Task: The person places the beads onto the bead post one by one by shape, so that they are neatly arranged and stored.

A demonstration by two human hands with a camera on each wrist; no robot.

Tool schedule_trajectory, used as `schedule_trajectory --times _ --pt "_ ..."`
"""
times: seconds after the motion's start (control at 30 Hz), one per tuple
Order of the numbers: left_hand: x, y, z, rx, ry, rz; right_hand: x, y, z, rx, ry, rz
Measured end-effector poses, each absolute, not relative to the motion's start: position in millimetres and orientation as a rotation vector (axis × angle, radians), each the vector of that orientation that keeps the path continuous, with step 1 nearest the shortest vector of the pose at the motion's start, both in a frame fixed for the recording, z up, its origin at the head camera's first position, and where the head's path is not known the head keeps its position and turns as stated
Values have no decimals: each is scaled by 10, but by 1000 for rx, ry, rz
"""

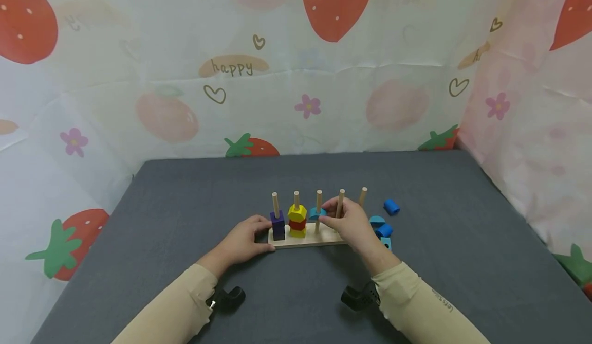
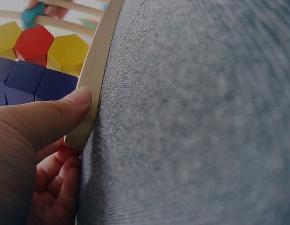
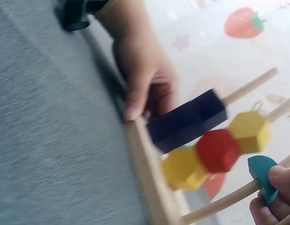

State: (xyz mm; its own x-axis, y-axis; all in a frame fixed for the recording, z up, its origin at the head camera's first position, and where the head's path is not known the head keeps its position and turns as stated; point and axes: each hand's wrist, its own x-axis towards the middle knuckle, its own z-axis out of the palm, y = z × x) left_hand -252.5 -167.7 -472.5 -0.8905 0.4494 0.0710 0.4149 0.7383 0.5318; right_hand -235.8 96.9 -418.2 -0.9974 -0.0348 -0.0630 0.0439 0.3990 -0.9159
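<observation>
A wooden peg board [image 1: 314,238] with several upright pegs stands on the dark cloth. My left hand [image 1: 242,238] grips its left end, thumb [image 2: 79,99] on the front edge and the other fingers curled behind. Beside that hand, dark purple blocks [image 1: 278,227] are stacked on the first peg. The second peg carries a red block [image 3: 217,151] between yellow ones [image 3: 249,132]. With thumb and fingertips, my right hand [image 1: 355,227] pinches a teal half-round block [image 3: 261,176], which is threaded partway down the third peg, above the base.
Right of the board lie loose blocks: a blue cylinder [image 1: 391,207], a light-blue half-round block [image 1: 376,221], another blue block [image 1: 385,230] and a light-blue square block [image 1: 386,242]. The fourth peg [image 1: 340,202] and fifth peg [image 1: 363,196] rise around my right hand. A printed curtain hangs behind the table.
</observation>
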Motion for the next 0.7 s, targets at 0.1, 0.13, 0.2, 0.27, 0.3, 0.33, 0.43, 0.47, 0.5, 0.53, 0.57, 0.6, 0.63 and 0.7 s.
schedule_trajectory --times 0.1,0.13,0.2,0.27,0.3,0.33,0.43,0.47,0.5,0.53,0.57,0.6,0.63,0.7 --pt "-2520 -1678 -4723 715 2869 856 -2356 960 -4300 36 2569 -1667" --pt "-2521 -1678 -4723 715 2868 856 -2357 958 -4337 41 2571 -1663" --pt "-2527 -1681 -4727 717 2866 858 -2362 954 -4397 47 2582 -1648" --pt "-2529 -1681 -4726 719 2864 859 -2364 952 -4441 51 2588 -1637" --pt "-2531 -1681 -4727 718 2864 857 -2363 953 -4456 52 2590 -1631" --pt "-2535 -1681 -4731 715 2864 855 -2364 954 -4468 51 2594 -1623" --pt "-2532 -1679 -4726 708 2863 854 -2362 956 -4488 52 2607 -1604" --pt "-2533 -1678 -4727 708 2863 853 -2363 957 -4491 50 2610 -1600" --pt "-2534 -1677 -4727 708 2864 852 -2364 958 -4492 47 2616 -1595" --pt "-2534 -1677 -4726 707 2864 853 -2365 959 -4492 43 2619 -1592" --pt "-2534 -1677 -4728 706 2865 852 -2364 960 -4491 40 2618 -1591" --pt "-2535 -1676 -4730 708 2865 851 -2366 961 -4492 34 2620 -1586" --pt "-2535 -1677 -4732 708 2866 852 -2367 963 -4493 28 2621 -1581" --pt "-2536 -1677 -4737 707 2867 852 -2365 965 -4493 21 2620 -1573"
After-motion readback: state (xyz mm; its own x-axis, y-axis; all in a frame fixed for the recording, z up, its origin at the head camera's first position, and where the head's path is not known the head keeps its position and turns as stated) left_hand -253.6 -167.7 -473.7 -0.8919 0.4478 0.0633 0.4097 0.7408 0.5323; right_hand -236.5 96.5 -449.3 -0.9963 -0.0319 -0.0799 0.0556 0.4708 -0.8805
